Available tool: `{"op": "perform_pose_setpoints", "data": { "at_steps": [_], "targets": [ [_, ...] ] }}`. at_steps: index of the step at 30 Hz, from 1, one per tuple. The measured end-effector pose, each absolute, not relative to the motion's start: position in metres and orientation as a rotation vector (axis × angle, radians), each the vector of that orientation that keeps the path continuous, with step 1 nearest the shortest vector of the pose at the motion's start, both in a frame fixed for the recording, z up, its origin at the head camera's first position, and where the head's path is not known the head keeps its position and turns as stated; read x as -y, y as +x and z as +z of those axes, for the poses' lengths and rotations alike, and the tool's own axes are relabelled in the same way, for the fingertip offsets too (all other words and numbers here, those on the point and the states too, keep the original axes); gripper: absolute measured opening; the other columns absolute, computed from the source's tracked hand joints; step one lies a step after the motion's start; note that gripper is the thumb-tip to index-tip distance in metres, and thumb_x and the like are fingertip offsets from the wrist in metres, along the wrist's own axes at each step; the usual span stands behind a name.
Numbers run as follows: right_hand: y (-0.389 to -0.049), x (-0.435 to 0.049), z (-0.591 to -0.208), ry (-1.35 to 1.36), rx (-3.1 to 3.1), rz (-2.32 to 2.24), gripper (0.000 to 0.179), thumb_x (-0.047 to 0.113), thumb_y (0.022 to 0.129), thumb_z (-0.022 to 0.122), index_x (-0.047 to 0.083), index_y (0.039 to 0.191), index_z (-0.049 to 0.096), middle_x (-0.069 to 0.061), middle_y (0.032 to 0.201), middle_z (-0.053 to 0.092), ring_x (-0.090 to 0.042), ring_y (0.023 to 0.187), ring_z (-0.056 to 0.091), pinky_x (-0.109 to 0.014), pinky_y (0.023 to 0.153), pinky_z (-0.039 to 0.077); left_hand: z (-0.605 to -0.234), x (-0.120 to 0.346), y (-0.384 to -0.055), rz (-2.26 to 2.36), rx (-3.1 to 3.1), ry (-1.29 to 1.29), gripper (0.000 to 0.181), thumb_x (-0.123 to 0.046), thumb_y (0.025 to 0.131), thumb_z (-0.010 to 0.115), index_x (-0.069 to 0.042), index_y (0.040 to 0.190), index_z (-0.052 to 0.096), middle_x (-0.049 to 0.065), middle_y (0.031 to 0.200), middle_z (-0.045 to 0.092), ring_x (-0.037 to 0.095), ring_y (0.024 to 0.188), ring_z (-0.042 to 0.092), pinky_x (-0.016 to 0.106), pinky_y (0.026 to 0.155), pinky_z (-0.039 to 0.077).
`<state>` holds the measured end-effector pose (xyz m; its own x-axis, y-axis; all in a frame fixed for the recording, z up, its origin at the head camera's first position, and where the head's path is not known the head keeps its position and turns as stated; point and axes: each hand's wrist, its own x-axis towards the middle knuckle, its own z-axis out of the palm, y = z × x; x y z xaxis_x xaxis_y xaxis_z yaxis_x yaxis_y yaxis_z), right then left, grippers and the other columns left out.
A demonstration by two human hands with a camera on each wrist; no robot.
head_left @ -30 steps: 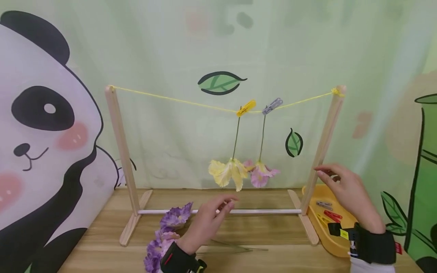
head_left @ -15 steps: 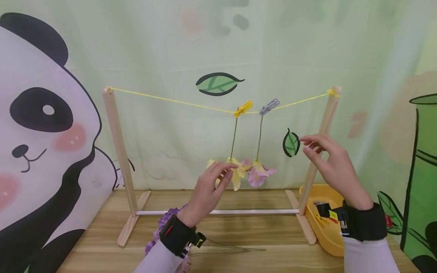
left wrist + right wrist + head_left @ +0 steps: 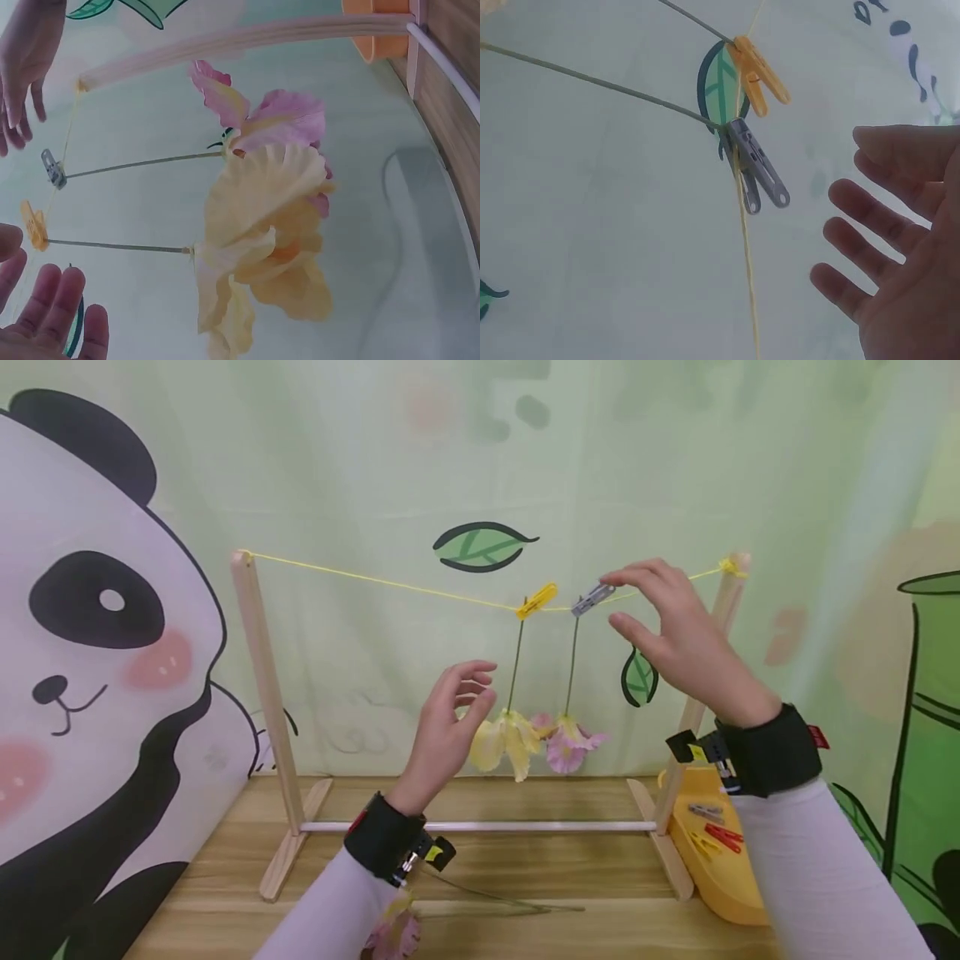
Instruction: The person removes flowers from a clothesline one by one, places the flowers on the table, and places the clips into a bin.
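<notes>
Right fingers [image 3: 866, 206] near grey peg [image 3: 757, 157] | left sleeve [image 3: 330, 902] probably screens tabletop flower [image 3: 395, 935]

Nothing legible

No word, number or brand to be read in any view. Too small to make out any lettering on the red tag [image 3: 818, 737] of the right wristband [image 3: 776, 752] or the yellow patch [image 3: 697, 752] of the camera [image 3: 681, 746] beside it.

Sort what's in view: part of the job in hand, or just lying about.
Likely part of the job:
gray clip
yellow clip
yellow string
hanging yellow flower
hanging pink flower
wooden stand
probably spares: yellow tray with loose clips, table flower

Apparently just about:
panda print
leaf prints
</notes>
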<state>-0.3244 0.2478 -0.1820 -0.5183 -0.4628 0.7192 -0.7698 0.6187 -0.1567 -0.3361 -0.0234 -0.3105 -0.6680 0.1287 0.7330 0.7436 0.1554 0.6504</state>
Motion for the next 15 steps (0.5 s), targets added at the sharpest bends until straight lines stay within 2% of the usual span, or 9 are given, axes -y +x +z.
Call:
{"op": "perform_pose_setpoints", "data": {
  "at_steps": [3,10,15],
  "targets": [
    [-0.334,-0.238,-0.171,0.990,2.261,0.549,0.047,0.014,0.095,0.061,0.006,0.138,0.045,-0.016,0.134,0.045,-0.036,0.127,0.032,-0.057,0.103,0.026,-0.309,0.023,-0.346,-1.489,1.974,-0.811,0.035,-0.017,0.097,0.057,-0.012,0.131,0.051,0.013,0.114,0.054,0.025,0.105,0.055,0.047,0.091,0.047],
    [-0.353,-0.224,-0.154,0.980,2.475,0.383,0.055,0.024,0.097,0.058,0.004,0.144,0.036,-0.020,0.142,0.040,-0.039,0.134,0.025,-0.061,0.108,0.018,-0.309,0.010,-0.366,-1.247,2.165,-0.793,0.057,-0.019,0.096,0.058,-0.014,0.146,0.029,0.009,0.123,0.046,0.024,0.112,0.049,0.045,0.095,0.046],
    [-0.360,-0.228,-0.146,0.943,2.553,0.340,0.053,0.025,0.098,0.057,0.002,0.142,0.038,-0.022,0.140,0.043,-0.041,0.133,0.027,-0.062,0.108,0.018,-0.306,-0.004,-0.375,-1.311,2.173,-0.802,0.059,-0.019,0.096,0.058,-0.016,0.147,0.027,0.011,0.125,0.049,0.029,0.114,0.052,0.045,0.095,0.048]
  ]
}}
